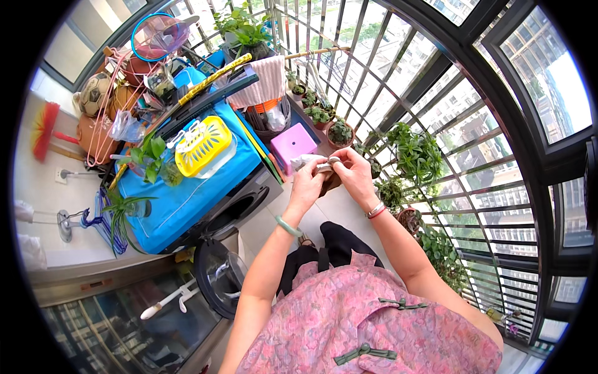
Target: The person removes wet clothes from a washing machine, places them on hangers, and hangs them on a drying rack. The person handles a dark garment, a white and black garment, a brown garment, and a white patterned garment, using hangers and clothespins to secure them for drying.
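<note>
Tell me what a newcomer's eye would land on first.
Probably the bright yellow basket over the blue cover at left. Next might come the pink stool at upper centre, then the left hand and right hand, holding a small item near the centre.

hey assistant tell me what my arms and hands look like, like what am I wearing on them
Your left arm and right arm show no sleeves below the pink patterned top. Neither the left grip nor the right grip is gloved. On the left, a rounded pale green bangle circles the wrist; on the right, a silver-coloured bangle and a thin red band.
</note>
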The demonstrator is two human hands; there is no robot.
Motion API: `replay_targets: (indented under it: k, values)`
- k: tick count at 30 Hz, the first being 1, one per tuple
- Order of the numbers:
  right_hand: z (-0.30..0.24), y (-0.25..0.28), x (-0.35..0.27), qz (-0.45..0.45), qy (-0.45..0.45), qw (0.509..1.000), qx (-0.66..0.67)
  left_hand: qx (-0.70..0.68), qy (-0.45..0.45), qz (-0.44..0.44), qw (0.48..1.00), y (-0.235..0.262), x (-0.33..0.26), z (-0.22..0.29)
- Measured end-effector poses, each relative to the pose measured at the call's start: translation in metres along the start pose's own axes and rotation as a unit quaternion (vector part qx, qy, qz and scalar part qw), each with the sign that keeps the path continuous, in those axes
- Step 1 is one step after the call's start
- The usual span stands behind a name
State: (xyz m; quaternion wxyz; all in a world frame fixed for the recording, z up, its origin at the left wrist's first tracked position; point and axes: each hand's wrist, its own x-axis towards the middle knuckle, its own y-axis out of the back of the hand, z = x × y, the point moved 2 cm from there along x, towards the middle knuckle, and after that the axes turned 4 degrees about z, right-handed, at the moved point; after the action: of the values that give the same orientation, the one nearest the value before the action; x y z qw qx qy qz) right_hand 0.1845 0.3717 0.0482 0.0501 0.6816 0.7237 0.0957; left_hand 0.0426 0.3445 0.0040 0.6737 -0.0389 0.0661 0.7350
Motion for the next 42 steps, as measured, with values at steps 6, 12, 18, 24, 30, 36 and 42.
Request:
replay_targets:
  k: [6,12,18,24,30,36,42]
  values:
    - [0.000,-0.007,0.061,-0.110,-0.097,0.981,0.128,-0.139,-0.060,0.087,0.985,0.007,0.065,-0.015]
    - [0.072,-0.009,0.180,0.000,-0.107,0.990,0.088,-0.216,0.002,0.094,0.972,-0.001,0.130,-0.019]
    - [0.138,-0.016,0.319,0.052,-0.122,0.991,0.025,-0.246,0.029,0.123,0.961,-0.015,0.193,-0.031]
    - [0.216,-0.022,0.435,0.084,-0.041,0.979,-0.182,-0.212,0.057,0.077,0.972,-0.038,0.252,-0.038]
    - [0.247,-0.023,0.489,0.049,0.039,0.923,-0.380,-0.240,0.096,0.088,0.962,-0.058,0.297,-0.045]
    - [0.283,-0.027,0.495,0.007,0.032,0.925,-0.379,-0.229,0.088,0.110,0.963,-0.063,0.328,-0.048]
    - [0.291,-0.035,0.492,-0.048,0.009,0.935,-0.351,-0.235,0.121,0.106,0.959,-0.066,0.330,-0.061]
